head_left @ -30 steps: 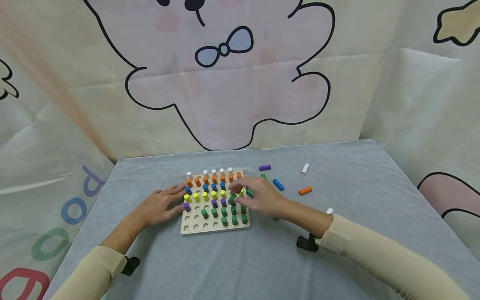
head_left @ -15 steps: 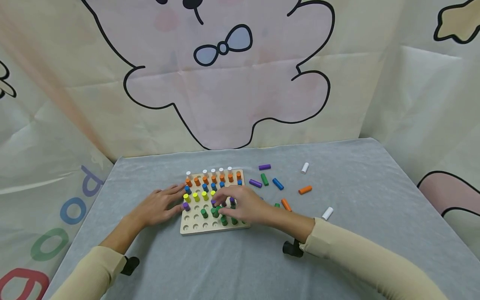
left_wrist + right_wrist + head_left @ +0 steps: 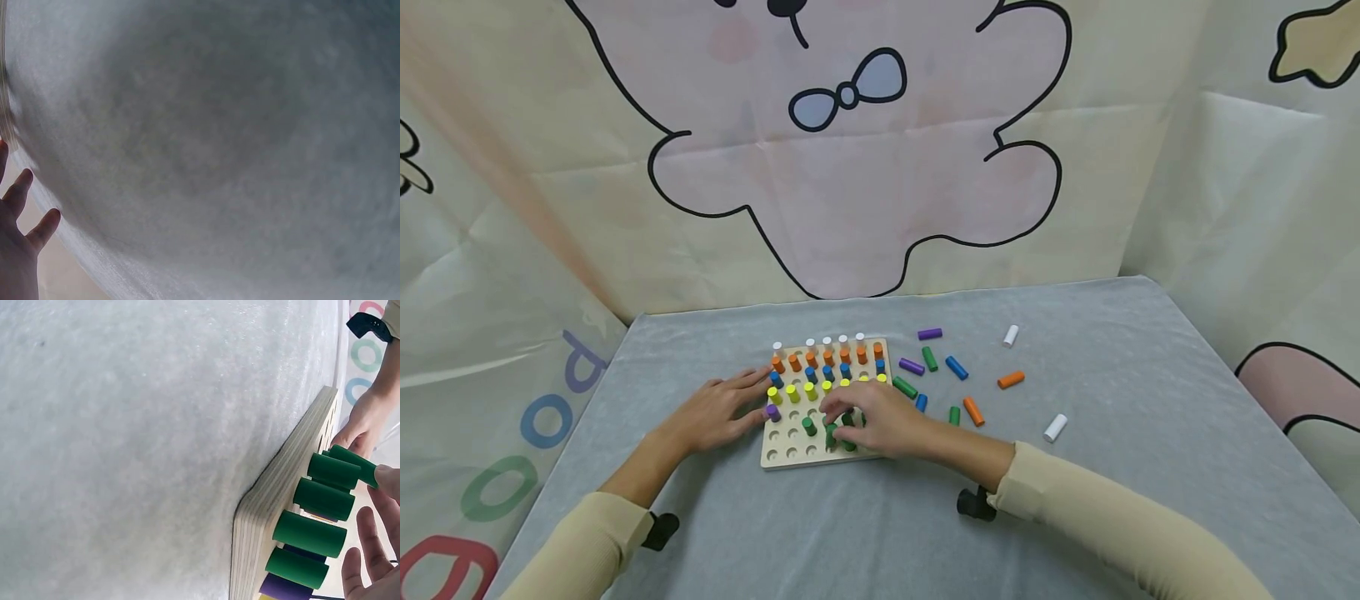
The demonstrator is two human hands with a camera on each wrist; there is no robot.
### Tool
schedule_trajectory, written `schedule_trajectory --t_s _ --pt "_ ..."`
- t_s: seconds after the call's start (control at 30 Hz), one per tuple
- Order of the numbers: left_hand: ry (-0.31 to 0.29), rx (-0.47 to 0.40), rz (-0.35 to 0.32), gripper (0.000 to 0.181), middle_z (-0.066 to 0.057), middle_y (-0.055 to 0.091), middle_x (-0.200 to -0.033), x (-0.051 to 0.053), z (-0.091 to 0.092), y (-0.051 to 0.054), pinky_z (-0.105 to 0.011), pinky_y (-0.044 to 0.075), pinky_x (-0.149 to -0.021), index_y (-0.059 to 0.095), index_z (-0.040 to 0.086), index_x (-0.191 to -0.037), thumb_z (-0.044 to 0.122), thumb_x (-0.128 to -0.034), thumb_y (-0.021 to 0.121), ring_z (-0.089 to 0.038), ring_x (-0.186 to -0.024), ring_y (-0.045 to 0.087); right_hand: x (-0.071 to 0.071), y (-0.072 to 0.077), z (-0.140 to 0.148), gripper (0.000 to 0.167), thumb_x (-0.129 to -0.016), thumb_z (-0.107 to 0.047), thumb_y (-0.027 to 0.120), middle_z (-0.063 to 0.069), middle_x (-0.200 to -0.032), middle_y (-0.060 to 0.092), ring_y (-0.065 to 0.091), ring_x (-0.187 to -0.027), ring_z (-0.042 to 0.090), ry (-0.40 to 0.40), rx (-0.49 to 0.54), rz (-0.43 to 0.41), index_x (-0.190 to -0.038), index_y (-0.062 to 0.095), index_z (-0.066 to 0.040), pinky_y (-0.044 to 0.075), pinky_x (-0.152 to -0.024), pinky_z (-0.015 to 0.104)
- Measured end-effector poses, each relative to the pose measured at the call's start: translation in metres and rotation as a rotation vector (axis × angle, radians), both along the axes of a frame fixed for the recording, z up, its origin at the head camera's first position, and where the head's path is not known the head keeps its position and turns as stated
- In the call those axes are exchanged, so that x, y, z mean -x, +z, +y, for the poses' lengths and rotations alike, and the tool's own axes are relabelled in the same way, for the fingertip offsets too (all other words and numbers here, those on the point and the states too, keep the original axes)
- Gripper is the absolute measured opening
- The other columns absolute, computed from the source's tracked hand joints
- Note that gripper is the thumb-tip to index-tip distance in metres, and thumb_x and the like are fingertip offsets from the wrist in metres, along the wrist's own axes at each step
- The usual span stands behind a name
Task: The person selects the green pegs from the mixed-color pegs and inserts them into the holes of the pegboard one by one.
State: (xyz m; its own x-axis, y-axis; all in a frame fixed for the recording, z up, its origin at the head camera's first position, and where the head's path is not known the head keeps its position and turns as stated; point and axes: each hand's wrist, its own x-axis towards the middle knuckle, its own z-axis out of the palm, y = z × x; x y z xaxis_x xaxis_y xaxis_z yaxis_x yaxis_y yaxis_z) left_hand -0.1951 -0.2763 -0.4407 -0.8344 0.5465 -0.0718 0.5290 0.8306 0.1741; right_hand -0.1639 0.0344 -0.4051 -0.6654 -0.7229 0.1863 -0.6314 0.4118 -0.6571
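A pale wooden pegboard [image 3: 786,463] lies on the table, its rows set with white, orange, blue, yellow, purple and green pegs. My right hand [image 3: 887,421] pinches a green peg [image 3: 831,437] over the front row. In the right wrist view this peg [image 3: 352,464] tilts behind upright green pegs [image 3: 309,533], the thumb on its end. Whether it is in a hole is hard to tell. At the board's left edge rests my left hand [image 3: 715,414], fingers extended. Only part of the left hand [image 3: 19,234] shows in the left wrist view.
Loose pegs lie right of the board, among them a purple peg [image 3: 929,334], a blue peg [image 3: 957,367], an orange peg [image 3: 973,412] and a white peg [image 3: 1055,427]. A grey cloth [image 3: 737,542] covers the table. A printed curtain [image 3: 925,183] hangs behind it.
My right hand has moved left and toward the front row, carrying the green peg. Loose pegs it covered earlier are now visible. The left hand has stayed in place.
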Motion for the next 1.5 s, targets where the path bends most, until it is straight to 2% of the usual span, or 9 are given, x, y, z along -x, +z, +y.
schedule_trajectory --t_s 0.4,0.7,0.93,1.1,1.2,1.37,1.5 --pt "0.004 0.007 -0.004 0.065 -0.014 0.039 -0.156 -0.001 0.002 0.002 -0.066 0.037 -0.102 0.046 0.008 -0.149 0.049 -0.0990 0.052 -0.040 -0.142 0.037 0.000 -0.006 -0.006 0.031 -0.090 -0.016 0.075 -0.010 -0.103 0.074 0.062 -0.106 0.000 0.012 -0.082 -0.054 -0.120 0.066 -0.013 0.044 -0.102 0.031" --pt "0.008 0.006 -0.009 0.066 -0.014 0.038 -0.157 -0.001 0.001 0.001 -0.066 0.037 -0.102 0.045 0.008 -0.149 0.049 -0.0988 0.052 -0.040 -0.142 0.036 -0.001 -0.009 -0.010 0.028 -0.090 -0.016 0.075 -0.016 -0.097 0.072 0.060 -0.101 0.000 0.024 -0.095 -0.014 -0.118 0.069 -0.013 0.046 -0.096 0.027" --pt "0.002 -0.001 -0.003 0.066 -0.014 0.038 -0.157 -0.001 0.001 0.001 -0.066 0.037 -0.102 0.045 0.008 -0.149 0.050 -0.0991 0.052 -0.041 -0.142 0.036 -0.001 -0.009 -0.009 0.027 -0.090 -0.018 0.076 -0.013 -0.100 0.070 0.062 -0.098 0.005 0.028 -0.094 0.006 -0.116 0.070 -0.014 0.046 -0.094 0.026" --pt "-0.001 -0.009 0.001 0.066 -0.015 0.038 -0.156 -0.002 0.001 0.002 -0.066 0.037 -0.101 0.046 0.007 -0.149 0.051 -0.0994 0.051 -0.041 -0.142 0.036 0.000 -0.003 0.000 0.028 -0.090 -0.019 0.076 -0.008 -0.104 0.072 0.064 -0.101 0.010 0.036 -0.066 0.009 -0.117 0.069 -0.014 0.048 -0.093 0.029" --pt "-0.003 -0.009 0.009 0.065 -0.015 0.039 -0.156 -0.002 0.001 0.002 -0.066 0.038 -0.101 0.047 0.007 -0.148 0.050 -0.0993 0.051 -0.042 -0.141 0.037 0.002 0.004 0.009 0.031 -0.090 -0.016 0.075 -0.002 -0.105 0.073 0.065 -0.103 0.013 0.035 -0.035 -0.028 -0.120 0.068 -0.010 0.050 -0.091 0.034" --pt "0.003 0.000 0.001 0.066 -0.015 0.038 -0.156 -0.002 0.000 0.001 -0.066 0.037 -0.102 0.046 0.008 -0.149 0.050 -0.0994 0.051 -0.041 -0.142 0.036 0.009 0.010 0.026 0.033 -0.089 -0.013 0.076 0.000 -0.108 0.073 0.065 -0.105 0.019 -0.009 -0.045 -0.070 -0.121 0.067 -0.009 0.051 -0.090 0.041" --pt "0.005 0.001 -0.003 0.066 -0.015 0.038 -0.156 -0.001 0.002 0.000 -0.066 0.036 -0.102 0.045 0.008 -0.149 0.051 -0.0992 0.052 -0.041 -0.142 0.036 0.014 0.011 0.044 0.034 -0.089 -0.015 0.076 -0.001 -0.109 0.073 0.064 -0.106 0.019 -0.058 -0.070 -0.061 -0.121 0.067 -0.010 0.049 -0.094 0.044"
